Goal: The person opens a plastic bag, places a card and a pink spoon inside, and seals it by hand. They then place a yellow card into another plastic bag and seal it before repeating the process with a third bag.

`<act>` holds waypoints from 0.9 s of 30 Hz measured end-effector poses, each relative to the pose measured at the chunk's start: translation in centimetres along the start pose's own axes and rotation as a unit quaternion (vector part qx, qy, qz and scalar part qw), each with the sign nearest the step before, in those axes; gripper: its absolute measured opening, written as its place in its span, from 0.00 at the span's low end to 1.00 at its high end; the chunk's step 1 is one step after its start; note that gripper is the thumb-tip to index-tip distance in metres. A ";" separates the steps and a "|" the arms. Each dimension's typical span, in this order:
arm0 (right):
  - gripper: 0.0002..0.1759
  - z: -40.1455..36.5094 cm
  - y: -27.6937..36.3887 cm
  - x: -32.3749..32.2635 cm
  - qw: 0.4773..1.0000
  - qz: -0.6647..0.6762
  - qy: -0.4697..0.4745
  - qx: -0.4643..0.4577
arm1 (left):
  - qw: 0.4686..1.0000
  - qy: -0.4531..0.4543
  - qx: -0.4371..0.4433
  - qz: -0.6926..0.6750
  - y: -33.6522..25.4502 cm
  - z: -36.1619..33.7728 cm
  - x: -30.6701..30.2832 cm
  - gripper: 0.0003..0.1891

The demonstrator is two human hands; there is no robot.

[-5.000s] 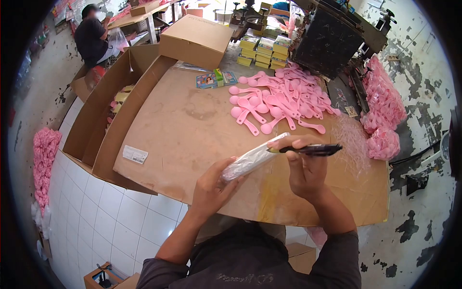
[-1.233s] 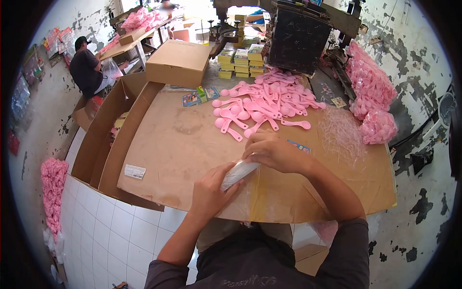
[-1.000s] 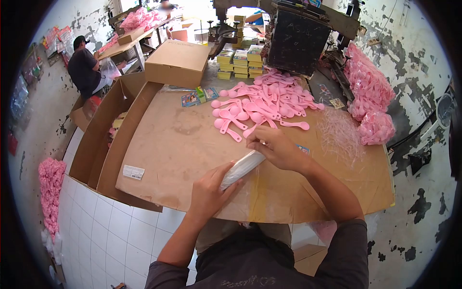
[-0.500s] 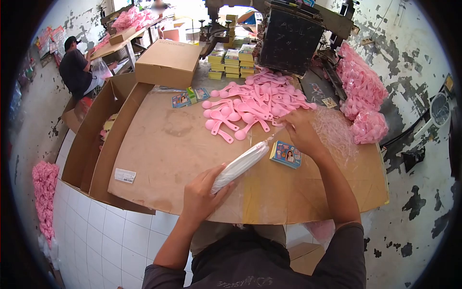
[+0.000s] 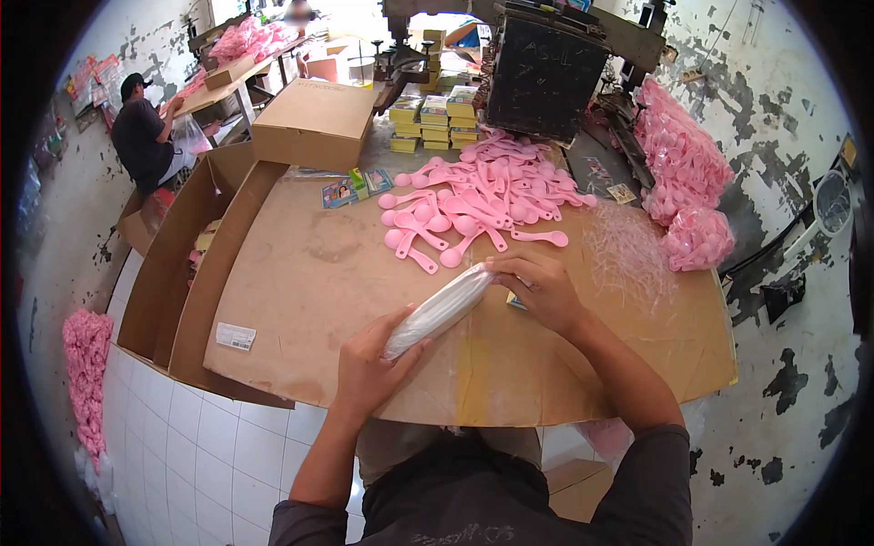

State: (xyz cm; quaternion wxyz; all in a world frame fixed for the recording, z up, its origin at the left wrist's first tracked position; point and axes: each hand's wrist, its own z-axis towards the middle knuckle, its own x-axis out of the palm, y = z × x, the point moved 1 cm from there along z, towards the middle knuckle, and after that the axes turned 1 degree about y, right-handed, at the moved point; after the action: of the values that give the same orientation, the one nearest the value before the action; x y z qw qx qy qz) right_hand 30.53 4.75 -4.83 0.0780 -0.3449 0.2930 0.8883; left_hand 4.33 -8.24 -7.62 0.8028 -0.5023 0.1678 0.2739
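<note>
**Clear packet held at both ends above the cardboard sheet**

The near end of the clear packet [image 5: 442, 309] is gripped by the left hand [image 5: 369, 369], with the fingers curled tightly round it. The packet is held slanting just above the cardboard sheet [image 5: 309, 291], close to its front edge. The far end is pinched by the right hand [image 5: 539, 287], with the fingertips pressed together over the tip. A small printed card [image 5: 514, 301] is partly covered by that hand. The packet's contents cannot be made out.

Caution: the film appears thin and slick. If the left-hand grip is slackened, the packet could slide toward the front edge and be dropped. If the pinched end is pulled too hard, the film could be torn.

A heap of pink spoons [image 5: 482, 196] lies just beyond the right hand and could be scattered by a careless knuckle. Loose clear sleeves [image 5: 628, 259] are spread to the right, with bagged spoons [image 5: 696, 241] beside them.

Farther off, an open carton [image 5: 173, 273] is seen on the left. A closed box [image 5: 314, 123], stacked yellow boxes [image 5: 437, 114] and a black machine [image 5: 546, 77] stand at the back. Another person [image 5: 141, 136] is seated at the far left.
</note>
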 end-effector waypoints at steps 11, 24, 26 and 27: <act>0.09 1.1 2.6 1.1 0.987 0.029 -0.158 -0.014 | 0.986 -0.027 -0.078 -0.148 1.2 -0.5 -0.6 0.28; 0.14 2.5 5.4 -1.5 0.984 -0.116 -0.032 -0.131 | 0.870 -0.019 -0.186 -0.456 2.0 -1.5 -1.3 0.24; 0.13 2.5 5.1 -1.8 0.979 -0.152 0.000 -0.134 | 0.855 -0.002 -0.183 -0.485 2.6 -1.7 -1.1 0.24; 0.12 2.6 4.8 -1.8 0.977 -0.163 0.000 -0.138 | 0.848 0.008 -0.180 -0.499 2.7 -1.7 -1.1 0.24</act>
State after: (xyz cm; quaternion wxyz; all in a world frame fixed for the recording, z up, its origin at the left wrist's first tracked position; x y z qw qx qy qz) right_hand 28.76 2.48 0.16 0.1733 -0.3956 0.1074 0.8955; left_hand 1.85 -9.13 -9.70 0.7252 -0.6566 -0.1510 -0.1419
